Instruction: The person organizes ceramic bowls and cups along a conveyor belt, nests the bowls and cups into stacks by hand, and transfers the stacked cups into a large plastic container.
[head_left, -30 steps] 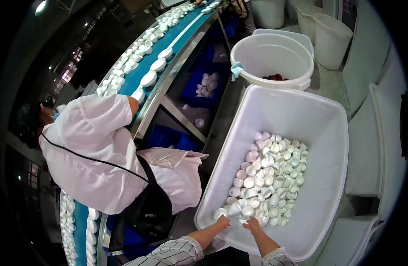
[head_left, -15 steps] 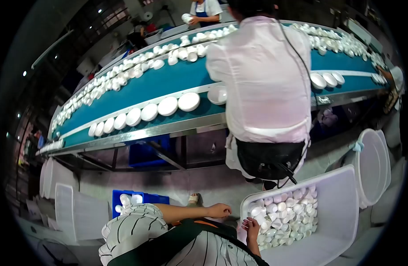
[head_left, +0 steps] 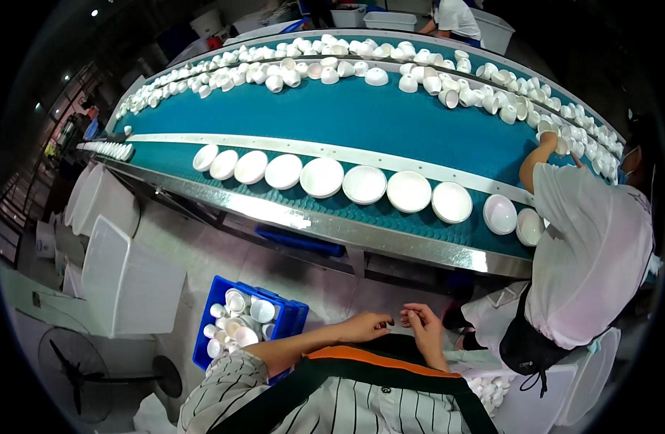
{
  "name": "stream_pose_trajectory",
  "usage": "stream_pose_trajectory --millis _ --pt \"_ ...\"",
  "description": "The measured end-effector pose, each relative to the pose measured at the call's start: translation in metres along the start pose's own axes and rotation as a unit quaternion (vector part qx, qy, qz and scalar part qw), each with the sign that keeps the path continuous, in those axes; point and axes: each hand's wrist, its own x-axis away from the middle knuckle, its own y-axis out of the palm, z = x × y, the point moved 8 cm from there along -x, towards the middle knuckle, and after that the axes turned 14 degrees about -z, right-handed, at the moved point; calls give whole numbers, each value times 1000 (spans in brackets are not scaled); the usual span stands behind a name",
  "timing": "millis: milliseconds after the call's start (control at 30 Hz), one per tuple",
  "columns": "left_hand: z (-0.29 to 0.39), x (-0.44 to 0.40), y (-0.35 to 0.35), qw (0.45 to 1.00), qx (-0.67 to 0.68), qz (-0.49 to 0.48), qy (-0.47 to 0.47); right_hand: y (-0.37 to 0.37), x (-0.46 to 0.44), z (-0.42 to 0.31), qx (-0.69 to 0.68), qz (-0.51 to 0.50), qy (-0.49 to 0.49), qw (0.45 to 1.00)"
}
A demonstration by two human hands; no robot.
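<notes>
My left hand (head_left: 365, 327) is held in front of my apron, palm down with its fingers loosely curled and apart, nothing in it. Close to its right, my right hand (head_left: 423, 331) is raised with bent fingers and holds nothing visible. A narrow gap separates the two. Left of my left forearm, a blue crate (head_left: 295, 318) on the floor holds white cups and bowls (head_left: 262, 311). Ahead runs a teal conveyor belt (head_left: 289, 116), with a row of white bowls (head_left: 322, 178) along its near lane and many small white cups (head_left: 376, 77) along the far side.
A co-worker (head_left: 593, 239) leans over the belt at the right, one hand among the cups. Behind that person stands a white tub (head_left: 538, 390) with white cups. White bins (head_left: 134, 282) and a standing fan (head_left: 76, 372) are at the left. Another person (head_left: 455, 20) works beyond the belt.
The view has swung left from the large tub to the belt and the blue crate. My hands have left the tub's rim and are now in front of my apron. The co-worker appears further right.
</notes>
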Motion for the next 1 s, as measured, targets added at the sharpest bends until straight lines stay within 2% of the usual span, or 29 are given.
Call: stream_pose_trajectory --millis 67,200,333,433,533,733,867,933,967,1000 --pt "1 0 -36 995 89 39 16 -2 -21 -28 68 -21 7 997" --pt "23 -28 -92 987 126 89 38 -37 -57 -38 88 -35 40 995" --pt "59 -68 -117 980 120 139 77 -78 -89 -46 158 -57 -2 986" --pt "83 -95 -132 976 147 154 55 -108 -122 -65 161 -72 -25 984" --pt "86 -127 -152 965 183 177 71 -146 -171 -98 151 -68 -93 982" --pt "86 -176 -194 960 194 199 49 -253 -332 -162 333 53 -184 923" --pt "78 -205 -223 943 282 154 84 -344 -487 -166 493 151 -107 850" --pt "86 -218 -248 937 304 148 88 -372 -545 -182 521 175 -60 833" --pt "84 -230 -262 930 312 155 116 -387 -578 -185 533 200 -97 817" --pt "87 -241 -277 919 336 154 133 -399 -600 -187 539 204 -81 813"
